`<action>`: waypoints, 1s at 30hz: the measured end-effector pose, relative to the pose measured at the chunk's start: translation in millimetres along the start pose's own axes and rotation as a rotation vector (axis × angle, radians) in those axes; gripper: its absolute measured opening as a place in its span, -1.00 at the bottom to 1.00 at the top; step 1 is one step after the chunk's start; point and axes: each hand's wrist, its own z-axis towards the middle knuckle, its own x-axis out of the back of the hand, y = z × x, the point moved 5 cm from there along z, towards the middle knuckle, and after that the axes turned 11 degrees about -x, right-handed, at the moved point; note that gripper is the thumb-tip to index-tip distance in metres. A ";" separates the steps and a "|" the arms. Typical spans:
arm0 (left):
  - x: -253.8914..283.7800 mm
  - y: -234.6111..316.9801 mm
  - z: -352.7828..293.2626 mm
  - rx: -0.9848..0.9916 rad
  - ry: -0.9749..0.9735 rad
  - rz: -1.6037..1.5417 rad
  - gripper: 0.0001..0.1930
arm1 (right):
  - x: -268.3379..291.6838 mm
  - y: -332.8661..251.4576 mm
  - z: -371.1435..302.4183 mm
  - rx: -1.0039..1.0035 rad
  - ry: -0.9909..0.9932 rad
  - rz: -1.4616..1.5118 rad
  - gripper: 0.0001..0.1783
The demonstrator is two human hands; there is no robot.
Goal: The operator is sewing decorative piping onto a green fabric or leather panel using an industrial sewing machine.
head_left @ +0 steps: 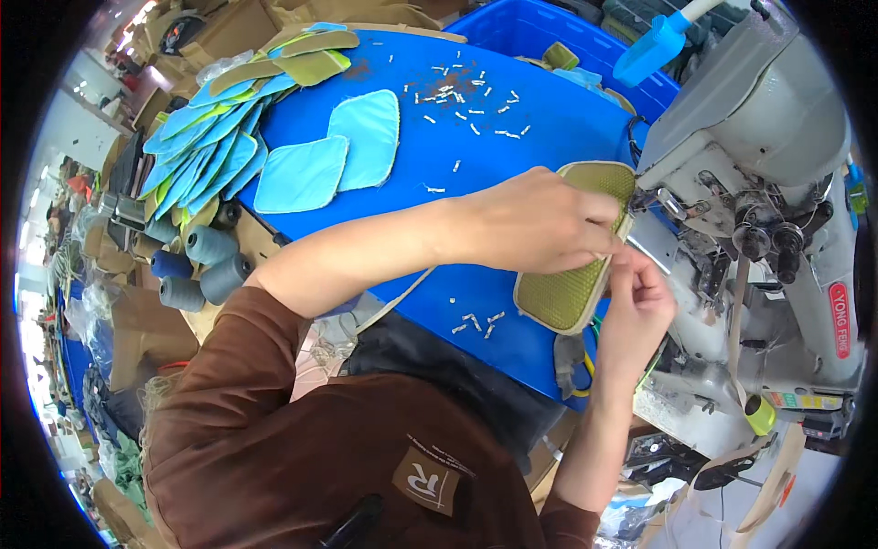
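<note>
A rounded olive-green textured fabric piece (560, 300) with a pale bound edge, like a small case panel, is held tilted over the right side of the blue table (402, 183). My left hand (540, 224) lies across it from above, its fingers bent round the right edge. At that same edge my right hand (640, 297) closes in a pinch, thumb against forefinger, close to the left fingertips. What lies between the pinched fingers is too small to make out. Just beyond the piece stands a grey sewing machine (754, 119).
Two light blue fabric squares (302, 174) overlap on the table beside a fanned stack of blue and olive pieces (206, 151). White clippings (448, 91) are scattered about. Thread spools (224, 277) stand at the left. Behind are a blue crate (530, 35) and a light blue scoop-like tool (651, 53).
</note>
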 end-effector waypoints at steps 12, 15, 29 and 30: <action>-0.2 4.0 4.4 -0.001 -0.120 0.097 -0.74 | -11.8 12.1 -14.3 -0.058 -0.047 0.237 -0.86; 0.7 3.6 7.4 -0.016 -0.110 0.108 -0.72 | -11.9 11.4 -13.2 -0.055 -0.051 0.269 -0.87; -1.8 -4.5 11.9 -0.043 -0.091 0.194 -0.70 | -13.8 4.0 -6.8 -0.101 -0.025 0.244 -0.80; -1.4 -4.1 12.1 -0.044 -0.091 0.192 -0.70 | -13.7 3.7 -7.0 -0.097 -0.021 0.228 -0.81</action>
